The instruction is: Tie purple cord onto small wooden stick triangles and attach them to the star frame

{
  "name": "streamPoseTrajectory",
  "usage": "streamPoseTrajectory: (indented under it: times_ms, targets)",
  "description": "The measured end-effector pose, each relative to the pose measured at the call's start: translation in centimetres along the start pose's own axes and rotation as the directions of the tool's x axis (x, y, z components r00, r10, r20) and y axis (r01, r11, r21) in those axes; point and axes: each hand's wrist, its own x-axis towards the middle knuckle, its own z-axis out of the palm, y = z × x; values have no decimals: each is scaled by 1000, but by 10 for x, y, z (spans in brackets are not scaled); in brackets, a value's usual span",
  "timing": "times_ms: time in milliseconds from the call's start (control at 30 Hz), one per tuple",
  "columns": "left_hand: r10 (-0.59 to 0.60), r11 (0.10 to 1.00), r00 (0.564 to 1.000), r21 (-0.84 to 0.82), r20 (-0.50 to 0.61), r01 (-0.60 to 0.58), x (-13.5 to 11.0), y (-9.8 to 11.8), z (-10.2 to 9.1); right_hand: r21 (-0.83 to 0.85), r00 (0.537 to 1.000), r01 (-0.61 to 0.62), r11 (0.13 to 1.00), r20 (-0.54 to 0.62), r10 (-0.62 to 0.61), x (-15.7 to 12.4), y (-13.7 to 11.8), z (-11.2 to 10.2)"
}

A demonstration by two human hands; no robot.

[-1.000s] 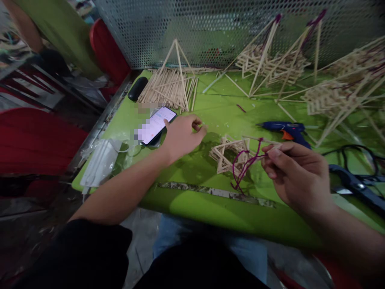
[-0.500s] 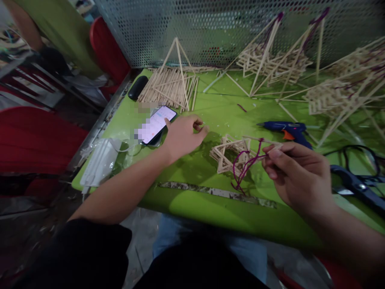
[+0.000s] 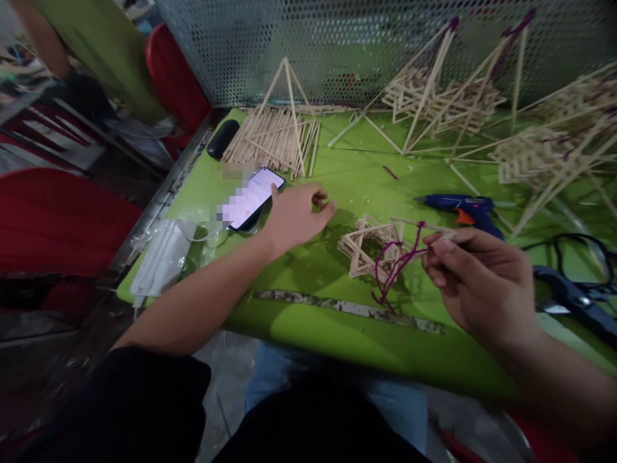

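Observation:
My left hand (image 3: pixel 296 215) holds nothing; its fingers are apart and loosely bent, and one outstretched finger is at the lit screen of a smartphone (image 3: pixel 258 196). My right hand (image 3: pixel 482 280) is closed in a pinch on a thin wooden stick (image 3: pixel 434 226). Purple yarn (image 3: pixel 398 262) is tied around that stick and hangs in loose strands. Below and left of the stick, a small star-shaped frame of stacked sticks (image 3: pixel 354 247) sits on the green table (image 3: pixel 299 276), partly behind the yarn. Whether the yarn is fastened to the star I cannot tell.
A blue glue gun (image 3: pixel 463 204) lies beyond my right hand, dark-handled scissors (image 3: pixel 573 292) beside it. Finished-looking stick structures (image 3: pixel 434 106) stand at the back right. A pile of sticks (image 3: pixel 270 141), a black case (image 3: pixel 222 139) and a white packet (image 3: pixel 161 260) lie left.
The view has shifted very slightly. Both hands keep nearly the same pose, with the left finger still at the phone and the right hand still pinching the stick.

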Motion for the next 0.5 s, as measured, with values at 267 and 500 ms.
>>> streamPoseTrajectory:
  times_ms: [267,500]
  targets:
    - [21,999,1000,28,7,-21,6,-4,1,-7,1000,4,1000,-19,-4,0,0,-1]
    - [-83,995,993,65,89,78,-7,10,-11,-14,1000,7,1000,-19,-7,-1,1,-1]
